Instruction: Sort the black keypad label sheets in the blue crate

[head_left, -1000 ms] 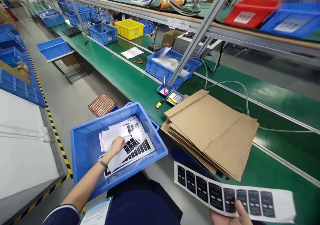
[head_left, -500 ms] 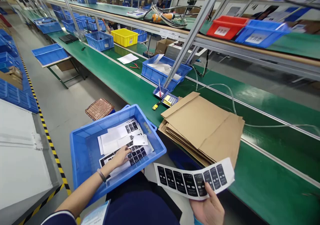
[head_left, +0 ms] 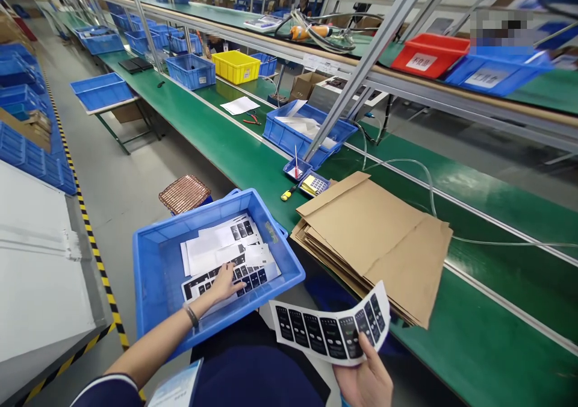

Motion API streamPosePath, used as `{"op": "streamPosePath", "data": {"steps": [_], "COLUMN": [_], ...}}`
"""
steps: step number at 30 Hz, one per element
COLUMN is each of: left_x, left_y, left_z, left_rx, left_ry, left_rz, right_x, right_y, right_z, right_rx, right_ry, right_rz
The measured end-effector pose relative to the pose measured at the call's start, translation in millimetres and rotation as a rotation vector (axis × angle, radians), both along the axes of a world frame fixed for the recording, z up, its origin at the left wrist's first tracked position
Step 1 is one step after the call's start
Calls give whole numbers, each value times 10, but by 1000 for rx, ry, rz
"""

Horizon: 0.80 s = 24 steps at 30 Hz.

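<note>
My right hand [head_left: 363, 368] pinches a curved strip of black labels [head_left: 318, 335] on white backing, thumb on its front. The strip bends upward at its right end, beside the cardboard stack. Inside a blue plastic bin [head_left: 153, 304], my left hand [head_left: 224, 283] lies on the label sheets [head_left: 210, 250] with thumb and fingers apart. Those sheets are white, several printed with rows of black labels, and they overlap loosely. A bracelet [head_left: 191, 315] circles my left wrist.
Flattened brown cardboard [head_left: 374, 220] is stacked on the green bench [head_left: 497, 310]. Near it are a yellow-handled cutter [head_left: 288, 194], small blue trays [head_left: 315, 183] and a blue bin of paper [head_left: 280, 135]. A metal post [head_left: 370, 64] rises behind. A woven-topped stool [head_left: 184, 192] stands left.
The label strip in my right hand has shifted left and curls more at its right end. My left hand has moved slightly over the sheets, its thumb now spread from the fingers.
</note>
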State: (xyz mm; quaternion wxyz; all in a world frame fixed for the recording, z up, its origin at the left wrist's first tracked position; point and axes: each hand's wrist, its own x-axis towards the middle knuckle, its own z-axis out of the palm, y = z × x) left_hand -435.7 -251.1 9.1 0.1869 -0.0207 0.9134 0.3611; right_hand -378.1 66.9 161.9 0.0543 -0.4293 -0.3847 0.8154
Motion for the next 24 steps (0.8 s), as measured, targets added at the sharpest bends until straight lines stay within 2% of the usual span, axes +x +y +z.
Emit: {"op": "streamPosePath", "data": {"steps": [5,10,14,17,24], "left_x": [-130,-261,-309,-279,-129], "left_y": [-38,-151,-237,-253,-184], "left_z": [-80,-32,23,104,420], "left_rx": [-74,-113,-83,-58,-28], "left_ry": [-88,-139,-193,-189,-56], "left_rz": [23,-36,-96,-105,-81], "right_x": [-28,-23,-1,3,-50], "right_y": [-60,-48,-7,1,-66], "right_z": [74,61,-3,-27,35], "right_rx": [-51,-48,-31,-12,-22], "right_ry": [-32,-34,-22,-9,-37], "right_rz": [-6,-19,20,65,50]}}
